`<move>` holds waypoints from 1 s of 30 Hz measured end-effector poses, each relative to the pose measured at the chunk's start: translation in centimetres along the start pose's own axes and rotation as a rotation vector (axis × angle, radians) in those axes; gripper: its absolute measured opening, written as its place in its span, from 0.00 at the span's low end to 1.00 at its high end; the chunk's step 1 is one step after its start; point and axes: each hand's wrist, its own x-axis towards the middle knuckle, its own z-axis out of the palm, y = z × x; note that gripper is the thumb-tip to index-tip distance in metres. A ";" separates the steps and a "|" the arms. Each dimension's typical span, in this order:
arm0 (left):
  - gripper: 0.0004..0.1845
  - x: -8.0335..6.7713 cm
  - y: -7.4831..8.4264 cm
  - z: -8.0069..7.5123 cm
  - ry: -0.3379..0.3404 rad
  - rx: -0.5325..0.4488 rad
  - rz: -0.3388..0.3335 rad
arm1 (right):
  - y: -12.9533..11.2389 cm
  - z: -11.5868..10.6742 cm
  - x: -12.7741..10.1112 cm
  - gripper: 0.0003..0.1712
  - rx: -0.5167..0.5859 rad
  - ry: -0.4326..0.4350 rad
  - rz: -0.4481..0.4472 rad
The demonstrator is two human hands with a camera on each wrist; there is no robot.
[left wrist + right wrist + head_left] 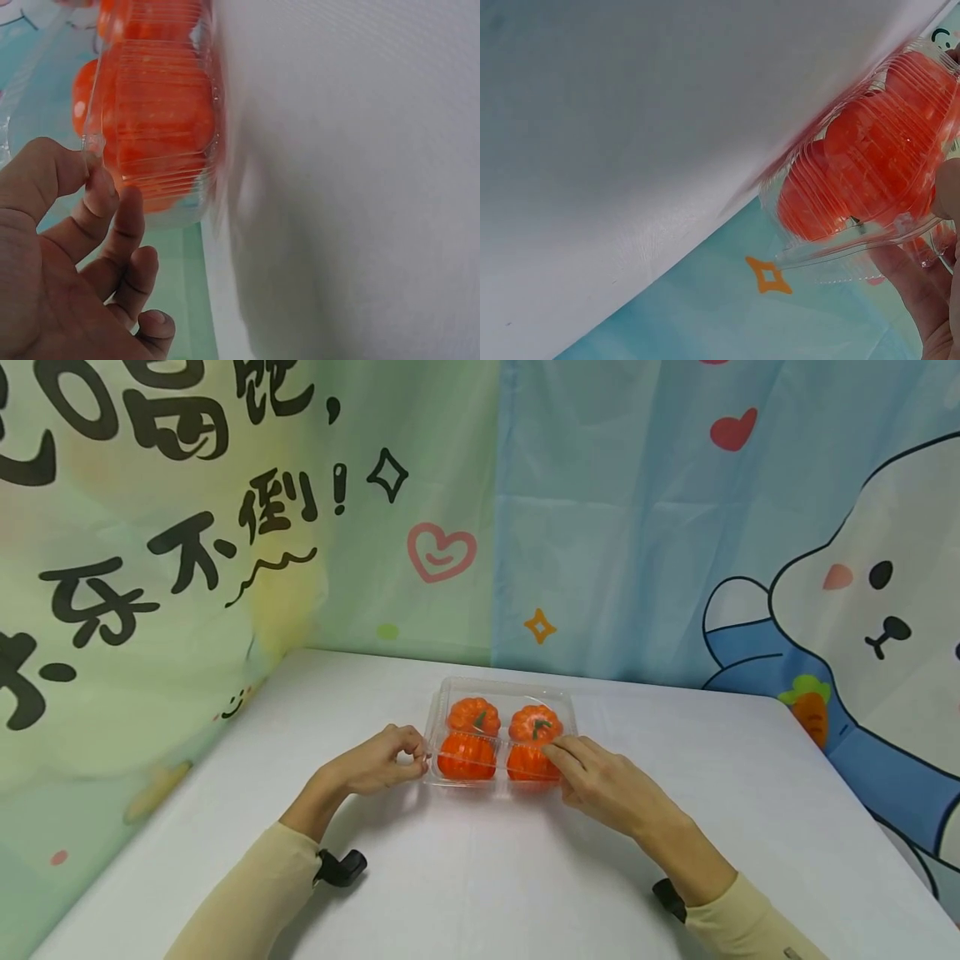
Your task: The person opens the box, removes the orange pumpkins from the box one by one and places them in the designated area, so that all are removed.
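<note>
Fingertips closed, the left hand (388, 762) pinches the clear plastic clamshell (501, 687) at left, the right hand (613, 783) at right, likely keeping four orange pumpkins (467, 758) level.

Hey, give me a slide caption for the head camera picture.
Left hand and right hand pinch the edge of a clear plastic container of four orange pumpkins on a white table.

Head view: your right hand (611, 785) hides the right side of the near-right pumpkin (528, 763); both your sleeves (247, 893) run off the bottom, backdrop lettering (30, 468) off the left. Left wrist: your left hand (67, 277) cropped by the left edge. Right wrist: clear container (840, 250) cut off at right.
</note>
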 end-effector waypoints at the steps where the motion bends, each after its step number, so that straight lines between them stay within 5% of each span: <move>1: 0.08 0.0 0.0 0.0 0.001 0.003 0.005 | 0.0 0.0 0.0 0.31 -0.001 -0.001 0.000; 11: 0.05 0.0 0.3 0.0 -0.004 0.020 -0.024 | 0.1 -0.1 0.1 0.30 -0.013 0.024 -0.012; 23: 0.04 0.0 0.3 0.5 0.041 0.065 0.048 | 0.1 -0.3 0.3 0.29 -0.022 0.023 -0.001; 30: 0.01 -0.5 0.1 -0.2 0.067 0.086 0.023 | 1.5 -1.6 0.0 0.31 -0.013 0.043 0.019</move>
